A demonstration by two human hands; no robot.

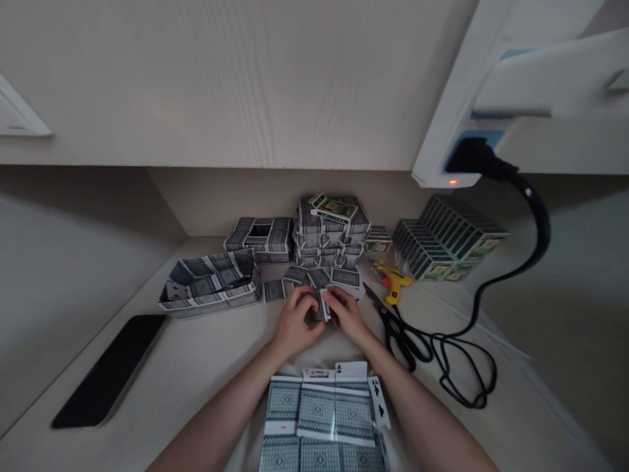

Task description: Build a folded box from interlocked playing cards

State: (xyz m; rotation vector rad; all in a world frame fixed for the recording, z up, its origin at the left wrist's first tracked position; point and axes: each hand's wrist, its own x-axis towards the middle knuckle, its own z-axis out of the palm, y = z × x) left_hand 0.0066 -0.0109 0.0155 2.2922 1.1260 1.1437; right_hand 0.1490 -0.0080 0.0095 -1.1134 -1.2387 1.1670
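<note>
Far left on the tabletop: a dark phone, lying flat and apart from everything else, out of the working area. Next to it, a shallow open tray built of playing cards, backs outward, red pips showing on the folded flaps. Behind that, a smaller card box with a square opening, then a tall stack of finished card blocks against the back wall, one boxed deck lying on top.

Centre, just in front of the stack: left hand and right hand meeting over a small folded card piece. Each grip closed on the piece from its own side, fingers pinching, apparently to steady a fold. Piece grey-green patterned on the back, one white edge turned up between the thumbs. Loose cards scattered just beyond the fingers. Near the wearer, a joined sheet of cards, an ace at its upper edge.

Right: scissors within reach, a yellow glue gun with black cord plugged in above, rows of boxed decks beyond.
</note>
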